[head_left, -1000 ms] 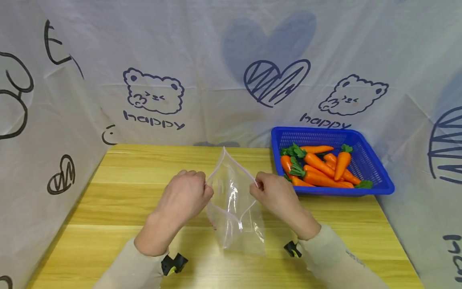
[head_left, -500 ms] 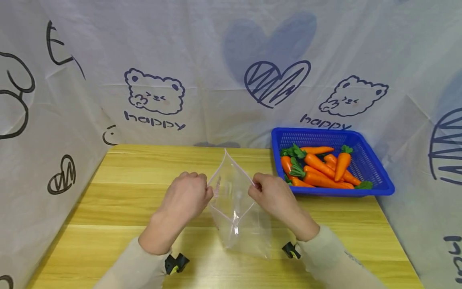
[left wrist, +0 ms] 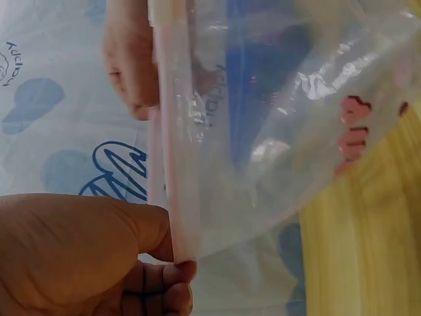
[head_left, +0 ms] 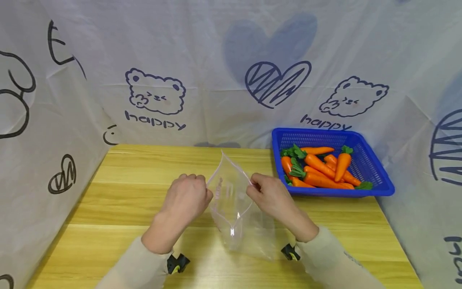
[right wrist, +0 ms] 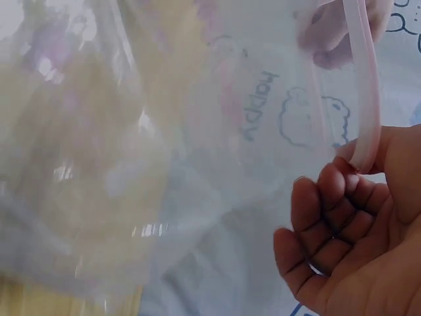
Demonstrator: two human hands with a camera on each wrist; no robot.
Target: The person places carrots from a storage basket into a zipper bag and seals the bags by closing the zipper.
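Observation:
A clear zip bag (head_left: pixel 249 233) with a pinkish zip rim and a small white slider (head_left: pixel 232 231) hangs between both hands, its mouth spread into a diamond. My left hand (head_left: pixel 189 196) pinches the left side of the rim between thumb and curled fingers. On the opposite side my right hand (head_left: pixel 270 194) pinches the rim the same way, as the right wrist view shows with the zip strip between thumb and fingertip. Red print (left wrist: pixel 355 125) marks the bag's side in the left wrist view. Nothing shows inside the bag.
At the back right, a blue plastic basket (head_left: pixel 375 172) holds several orange carrots (head_left: pixel 325 176) with green tops. It stands on the wooden table (head_left: pixel 126 192), close beyond my right hand. White printed cloth (head_left: pixel 209 104) hangs behind the table and along both sides.
The bag's lower end has swung slightly to the right, while the slider has shifted left and down. My right hand has come a little to the left; both hands keep their hold.

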